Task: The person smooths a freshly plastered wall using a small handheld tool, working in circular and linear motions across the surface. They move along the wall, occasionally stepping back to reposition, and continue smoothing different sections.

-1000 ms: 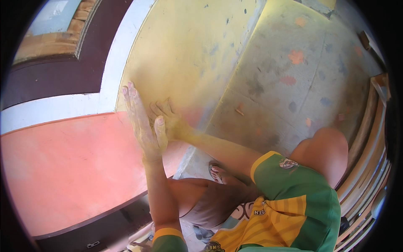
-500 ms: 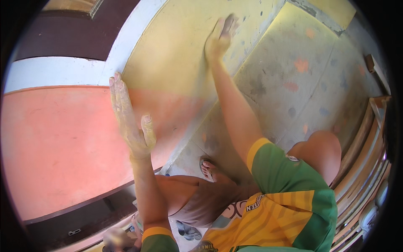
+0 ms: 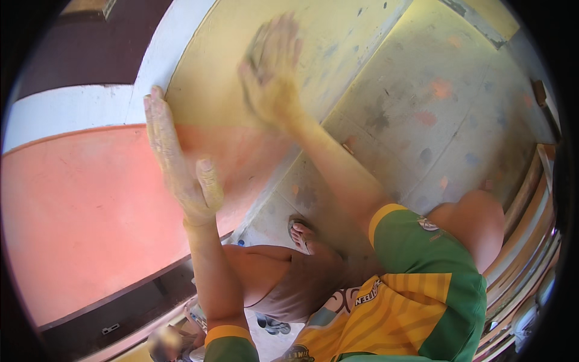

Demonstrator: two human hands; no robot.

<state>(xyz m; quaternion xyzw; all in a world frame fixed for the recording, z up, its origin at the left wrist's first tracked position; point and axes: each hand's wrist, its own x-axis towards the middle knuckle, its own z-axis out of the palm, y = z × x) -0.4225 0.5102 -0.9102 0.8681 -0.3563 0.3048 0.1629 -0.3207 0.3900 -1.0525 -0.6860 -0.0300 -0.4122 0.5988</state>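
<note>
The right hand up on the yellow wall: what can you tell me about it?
The right hand is raised high on the yellow part of the wall, fingers pointing up and spread a little. It is blurred, so it seems to be in motion. It looks dusted with pale powder and may press something small and flat under its palm, but the blur hides what. Its bare forearm runs down to a green sleeve with a yellow cuff. The left hand lies flat lower down, apart from it.

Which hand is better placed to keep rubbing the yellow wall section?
Right. The right hand is blurred, up on the yellow wall section; the left hand lies flat along the orange band, apparently bracing.
</note>
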